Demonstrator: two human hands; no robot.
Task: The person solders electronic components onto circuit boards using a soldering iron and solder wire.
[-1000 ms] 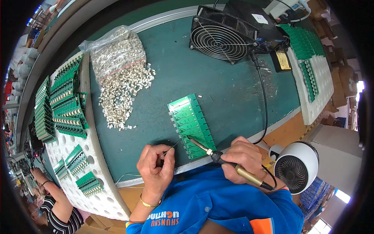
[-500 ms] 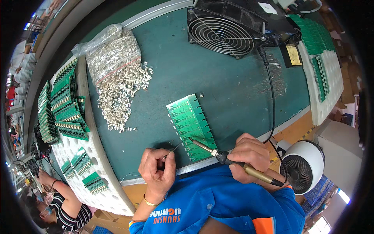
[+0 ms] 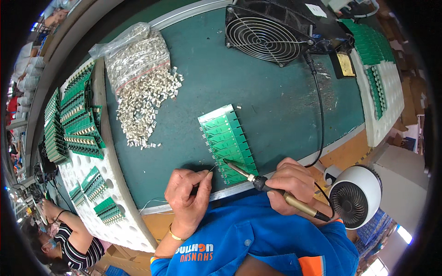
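A green circuit board panel (image 3: 225,133) lies on the dark green work mat, with small pins along its left edge and notches along its right. My right hand (image 3: 294,186) is closed round a soldering iron (image 3: 299,203), whose tip reaches the lower left part of the panel. Just left of the panel, my left hand (image 3: 188,193) pinches a thin solder wire (image 3: 212,169) that points at the pins near the iron's tip. Whether wire and tip touch cannot be made out. Below that hand the wire trails off in a loose loop.
A plastic bag (image 3: 138,55) spills small white connectors (image 3: 142,110) at the left. White foam trays (image 3: 131,216) hold finished-looking boards on both sides. At the back stand a black fan (image 3: 264,39) and a yellow sponge (image 3: 345,64); the iron's cable (image 3: 321,119) crosses the mat. A white fan (image 3: 354,198) stands right.
My left hand has moved slightly right, bringing the solder wire closer to the iron's tip. The iron has shifted a little down the panel. The whole view has shifted slightly.
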